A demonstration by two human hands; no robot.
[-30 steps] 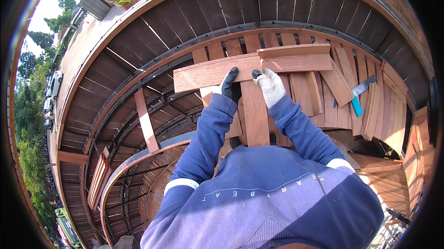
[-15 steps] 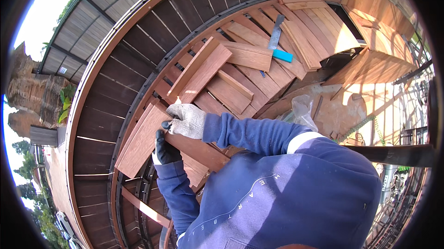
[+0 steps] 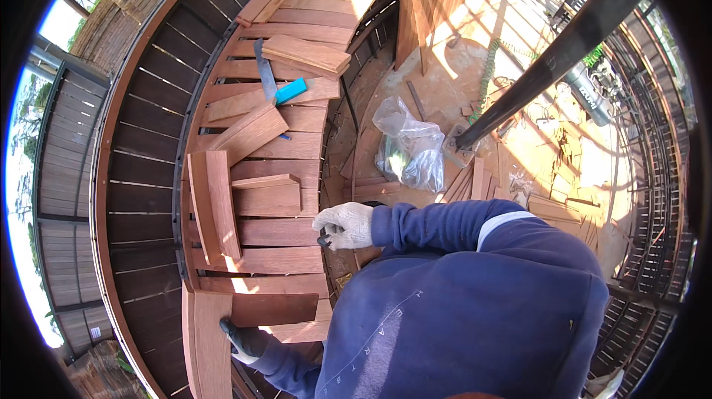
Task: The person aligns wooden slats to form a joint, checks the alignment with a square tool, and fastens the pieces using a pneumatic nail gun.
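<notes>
Resting under left hand (image 3: 245,340): wooden plank (image 3: 209,347)

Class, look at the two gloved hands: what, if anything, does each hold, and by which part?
The left hand grips a short wooden board at its right edge. The right hand is closed on a small dark object; what it is cannot be told.

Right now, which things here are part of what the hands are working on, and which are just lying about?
In hand:
- left hand in a dark glove, on a reddish board
- right hand in a white glove, at the edge of the laid deck boards

Lying about:
- clear plastic bag
- blue block
- loose stacked boards
</notes>
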